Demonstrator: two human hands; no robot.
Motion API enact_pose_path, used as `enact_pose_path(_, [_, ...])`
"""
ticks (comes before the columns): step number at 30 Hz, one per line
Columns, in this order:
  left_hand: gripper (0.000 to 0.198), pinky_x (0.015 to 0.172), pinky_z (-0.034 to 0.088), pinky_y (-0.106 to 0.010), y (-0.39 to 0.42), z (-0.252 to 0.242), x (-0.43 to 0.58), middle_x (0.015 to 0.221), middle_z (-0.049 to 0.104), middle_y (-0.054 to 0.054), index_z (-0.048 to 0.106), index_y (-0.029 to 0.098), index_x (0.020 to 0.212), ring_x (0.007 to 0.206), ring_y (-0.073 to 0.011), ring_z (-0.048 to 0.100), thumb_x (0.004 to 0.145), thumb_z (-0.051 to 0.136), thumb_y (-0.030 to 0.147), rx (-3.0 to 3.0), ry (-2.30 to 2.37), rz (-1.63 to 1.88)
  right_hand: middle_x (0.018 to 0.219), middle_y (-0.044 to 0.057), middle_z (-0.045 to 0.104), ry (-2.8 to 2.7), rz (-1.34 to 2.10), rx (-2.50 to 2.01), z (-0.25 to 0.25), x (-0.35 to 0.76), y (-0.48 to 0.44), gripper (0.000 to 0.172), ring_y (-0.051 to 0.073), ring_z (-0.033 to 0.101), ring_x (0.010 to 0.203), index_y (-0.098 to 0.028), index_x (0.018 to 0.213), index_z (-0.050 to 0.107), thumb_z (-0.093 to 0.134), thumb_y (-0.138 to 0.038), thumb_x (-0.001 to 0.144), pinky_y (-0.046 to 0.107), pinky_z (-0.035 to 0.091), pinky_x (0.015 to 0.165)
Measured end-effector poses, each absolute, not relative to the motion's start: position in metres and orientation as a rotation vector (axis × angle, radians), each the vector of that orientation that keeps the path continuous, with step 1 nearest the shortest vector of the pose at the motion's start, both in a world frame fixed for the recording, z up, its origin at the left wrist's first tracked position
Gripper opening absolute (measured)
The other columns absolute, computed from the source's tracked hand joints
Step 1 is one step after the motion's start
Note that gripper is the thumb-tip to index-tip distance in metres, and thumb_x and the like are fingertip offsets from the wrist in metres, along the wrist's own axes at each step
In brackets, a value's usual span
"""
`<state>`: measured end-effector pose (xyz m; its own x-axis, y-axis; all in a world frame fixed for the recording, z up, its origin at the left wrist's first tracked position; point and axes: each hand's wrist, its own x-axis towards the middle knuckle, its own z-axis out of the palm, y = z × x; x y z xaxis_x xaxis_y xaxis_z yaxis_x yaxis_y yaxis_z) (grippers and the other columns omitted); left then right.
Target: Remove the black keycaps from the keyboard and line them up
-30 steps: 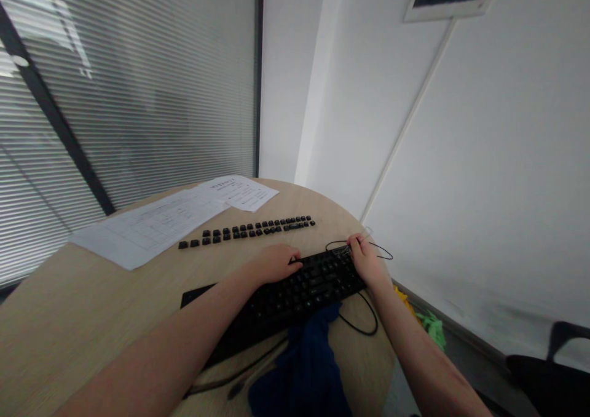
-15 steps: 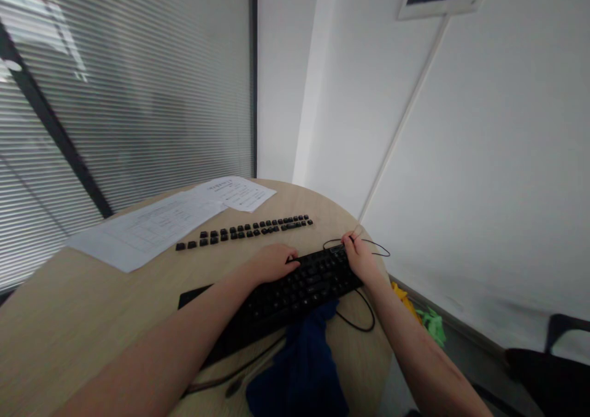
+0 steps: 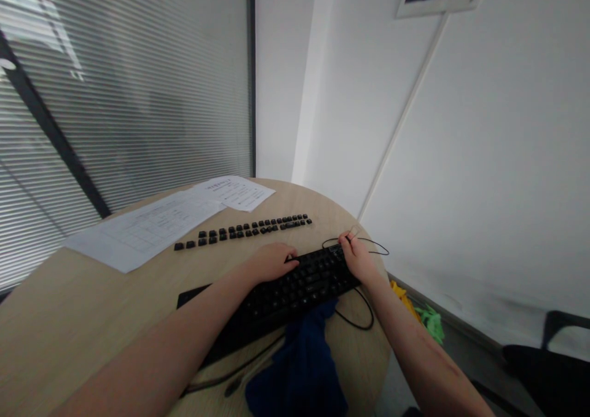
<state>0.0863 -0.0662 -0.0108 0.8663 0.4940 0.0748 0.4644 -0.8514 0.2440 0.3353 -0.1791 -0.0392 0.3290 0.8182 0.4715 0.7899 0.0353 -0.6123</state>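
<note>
A black keyboard (image 3: 281, 297) lies at a slant on the table, its right end near the table's edge. My left hand (image 3: 275, 262) is closed on the keyboard's far edge, thumb on top and fingers behind. At the far right corner, my right hand (image 3: 356, 256) pinches a thin wire tool (image 3: 354, 230), likely a keycap puller; its wire loops stick up past the fingertips. Beyond the keyboard, loose black keycaps (image 3: 239, 230) stand in two rows. A blue cloth (image 3: 297, 368) touches the keyboard's near side.
Printed sheets (image 3: 157, 223) cover the back left of the round wooden table (image 3: 59, 318). The keyboard's cable (image 3: 366, 326) loops near the right edge. Yellow and green items (image 3: 431, 325) lie on the floor by the wall, and a black chair (image 3: 544, 368) stands right.
Both hands keep almost the same place on the keyboard. The whole view has shifted very slightly; the keycaps have not moved on the table.
</note>
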Motion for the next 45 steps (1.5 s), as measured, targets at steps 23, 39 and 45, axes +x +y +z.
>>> enact_pose_path(23, [0.028, 0.078, 0.047, -0.032, -0.0661, -0.0110, 0.0866, 0.099, 0.073, -0.006, 0.072, 0.023, 0.099, 0.089, -0.0231, 0.065, 0.091, 0.052, 0.042, 2.811, 0.746, 0.173, 0.083, 0.008, 0.068, -1.473, 0.063, -1.706, -0.0401, 0.3352, -0.1801, 0.027, 0.025, 0.067, 0.083, -0.024, 0.091, 0.053, 0.034, -0.042, 0.097, 0.037, 0.050, 0.081])
enact_pose_path(39, [0.029, 0.077, 0.047, -0.032, -0.0679, -0.0095, 0.0870, 0.099, 0.073, -0.006, 0.072, 0.023, 0.100, 0.090, -0.0233, 0.065, 0.092, 0.051, 0.042, 2.814, 0.757, 0.151, 0.083, 0.008, 0.068, -1.469, 0.045, -1.721, -0.0418, 0.3353, -0.1791, 0.027, 0.026, 0.066, 0.083, -0.024, 0.090, 0.053, 0.034, -0.041, 0.097, 0.038, 0.050, 0.080])
enact_pose_path(45, [0.030, 0.078, 0.046, -0.032, -0.0650, -0.0128, 0.0870, 0.100, 0.073, -0.006, 0.072, 0.024, 0.101, 0.089, -0.0230, 0.065, 0.091, 0.051, 0.043, 2.824, 0.752, 0.157, 0.083, 0.007, 0.068, -1.461, 0.040, -1.717, -0.0429, 0.3364, -0.1786, 0.025, 0.025, 0.066, 0.083, -0.025, 0.089, 0.052, 0.035, -0.040, 0.098, 0.035, 0.050, 0.080])
